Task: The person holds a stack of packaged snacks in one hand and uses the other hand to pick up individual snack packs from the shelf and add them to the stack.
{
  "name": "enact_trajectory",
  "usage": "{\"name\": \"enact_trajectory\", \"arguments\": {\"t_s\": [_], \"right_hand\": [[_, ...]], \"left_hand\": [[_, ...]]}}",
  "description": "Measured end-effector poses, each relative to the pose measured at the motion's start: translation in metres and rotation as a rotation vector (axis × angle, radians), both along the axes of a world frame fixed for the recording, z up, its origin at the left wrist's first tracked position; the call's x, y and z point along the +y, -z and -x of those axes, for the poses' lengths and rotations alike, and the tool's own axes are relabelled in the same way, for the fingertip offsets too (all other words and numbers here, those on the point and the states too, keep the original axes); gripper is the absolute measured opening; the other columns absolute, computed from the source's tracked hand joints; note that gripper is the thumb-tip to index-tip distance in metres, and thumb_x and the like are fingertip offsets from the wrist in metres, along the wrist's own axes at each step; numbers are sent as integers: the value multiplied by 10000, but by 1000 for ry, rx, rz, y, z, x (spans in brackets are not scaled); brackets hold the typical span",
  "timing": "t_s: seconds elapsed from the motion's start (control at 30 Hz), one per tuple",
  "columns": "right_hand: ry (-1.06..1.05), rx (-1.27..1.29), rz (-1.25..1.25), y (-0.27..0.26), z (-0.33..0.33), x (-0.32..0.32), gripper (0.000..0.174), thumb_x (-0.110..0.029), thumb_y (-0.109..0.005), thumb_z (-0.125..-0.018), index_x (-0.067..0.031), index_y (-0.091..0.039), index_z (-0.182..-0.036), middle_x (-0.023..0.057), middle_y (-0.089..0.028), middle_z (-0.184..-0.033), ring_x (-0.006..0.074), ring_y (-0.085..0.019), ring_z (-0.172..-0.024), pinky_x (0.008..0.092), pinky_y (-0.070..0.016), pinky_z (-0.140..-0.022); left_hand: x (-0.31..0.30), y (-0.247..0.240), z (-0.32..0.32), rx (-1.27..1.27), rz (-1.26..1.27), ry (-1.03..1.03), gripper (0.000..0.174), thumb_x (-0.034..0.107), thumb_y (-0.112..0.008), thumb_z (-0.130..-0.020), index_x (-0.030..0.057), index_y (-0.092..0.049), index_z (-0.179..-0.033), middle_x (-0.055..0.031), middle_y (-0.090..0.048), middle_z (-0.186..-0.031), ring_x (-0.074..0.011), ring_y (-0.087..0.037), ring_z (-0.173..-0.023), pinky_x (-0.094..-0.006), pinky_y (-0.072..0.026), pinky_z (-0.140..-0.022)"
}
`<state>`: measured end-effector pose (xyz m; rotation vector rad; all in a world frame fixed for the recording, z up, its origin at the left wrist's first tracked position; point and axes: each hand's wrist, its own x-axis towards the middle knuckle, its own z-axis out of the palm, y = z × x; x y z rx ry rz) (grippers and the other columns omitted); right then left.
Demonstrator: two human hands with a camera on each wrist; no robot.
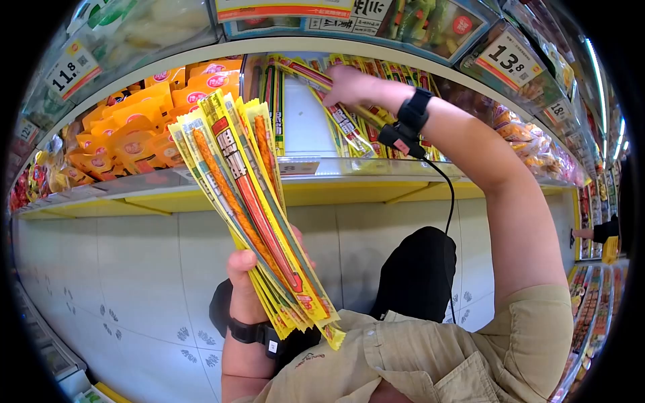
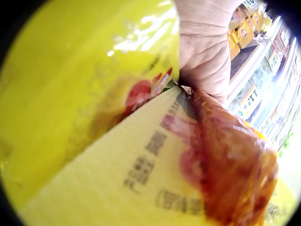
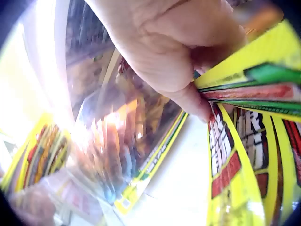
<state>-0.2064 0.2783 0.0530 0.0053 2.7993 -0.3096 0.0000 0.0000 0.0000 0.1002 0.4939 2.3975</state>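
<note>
Bin: your landmark is the bin [image 1: 309, 131], its pale base bare between two rows of packs.
Right hand: your right hand [image 1: 353, 87] is inside the bin, fingers and thumb pinching a pack [image 3: 265, 90].
Pinched pack: lies aslant over the bin, extending to both sides of your right hand.
Right row: the right row [image 1: 406, 144] fills the right part of the bin, under and beside your right hand.
Left row: the left row [image 1: 277, 121] stands at the bin's left edge, apart from your right hand.
Left hand: your left hand [image 1: 246, 285] is in front of the bin, curled round a bundle [image 1: 252, 195].
Obstruction: in the head view, the bundle hides the bin's front left corner; a clear panel [image 1: 383, 168] edges its front.
Neighbours: orange bags [image 1: 127, 138] left of the bin; small bags [image 1: 531, 144] right of it.
Cable: the cable [image 1: 452, 195] hangs from your right wristband [image 1: 414, 111] in front of the bin.
</note>
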Motion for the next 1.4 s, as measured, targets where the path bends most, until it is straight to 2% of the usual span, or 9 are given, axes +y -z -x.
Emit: {"name": "enact_trajectory", "arguments": {"t_s": [0.17,0.37,0.4,0.5,0.63,0.67,0.9,1.13,1.4], "right_hand": [[41,-173,662,-23,-14,42,514,-185,-685,-710,-19,-554,-1179,125,-617,-989,181,-551,-877,305,-444,-774],[-242,271,-92,-31,-27,66,501,-81,-511,-838,-83,-406,-1328,133,-597,-1091,214,-557,-985,305,-433,-872],[-266,298,15,-33,-37,65,498,-52,-476,-854,-102,-397,-1342,169,-584,-1109,256,-553,-1033,312,-415,-927],[-99,132,224,-48,-58,65,510,-52,-482,-852,-102,-383,-1350,189,-564,-1137,270,-545,-1046,322,-406,-938],[-597,283,-8,-44,-55,93,274,23,-464,-845,-51,-468,-1109,167,-531,-1150,334,-531,-1041,336,-430,-874],[-566,259,-67,-53,-65,87,210,44,-472,-818,-51,-470,-1005,148,-504,-1178,360,-521,-1049,360,-453,-844],[-815,528,-494,-31,-74,126,200,-69,-538,-773,-98,-555,-970,100,-462,-1235,285,-464,-1169,359,-467,-892],[-834,415,-622,-24,-92,151,244,-79,-554,-766,-123,-579,-1005,87,-469,-1217,266,-439,-1187,370,-444,-931],[-665,266,-288,-15,-95,160,310,31,-569,-701,-68,-594,-994,113,-558,-1104,310,-465,-1142,384,-427,-947]], "left_hand": [[7,-2,-10,-94,8,-32,754,397,-633,-749,-1,-355,-1327,-153,-548,-915,-285,-631,-769,-428,-570,-709],[4,-3,-3,-19,-3,-25,870,377,-630,-764,79,-174,-1442,-159,-541,-927,-283,-633,-787,-424,-568,-722],[3,-2,-1,22,-13,-20,861,379,-632,-764,72,-186,-1434,-160,-541,-916,-283,-633,-784,-421,-570,-715],[3,-1,-1,-9,-33,-26,623,388,-633,-684,-81,-522,-1078,-175,-588,-930,-291,-658,-791,-433,-571,-722],[4,-1,0,-13,42,-52,632,396,-633,-656,-82,-532,-1057,-172,-590,-904,-299,-657,-766,-428,-575,-693],[5,0,1,-14,37,-50,635,399,-634,-654,-83,-532,-1055,-172,-590,-902,-299,-657,-763,-427,-575,-687],[6,-1,1,-32,9,-41,631,399,-634,-651,-78,-534,-1052,-174,-593,-900,-305,-656,-753,-426,-572,-689],[8,-5,-1,-51,49,-76,623,389,-627,-651,-70,-529,-1061,-174,-587,-901,-311,-653,-748,-426,-569,-680],[8,-6,-2,-16,97,-68,625,410,-626,-647,-62,-538,-1047,-168,-592,-890,-291,-648,-722,-400,-571,-646]]}}
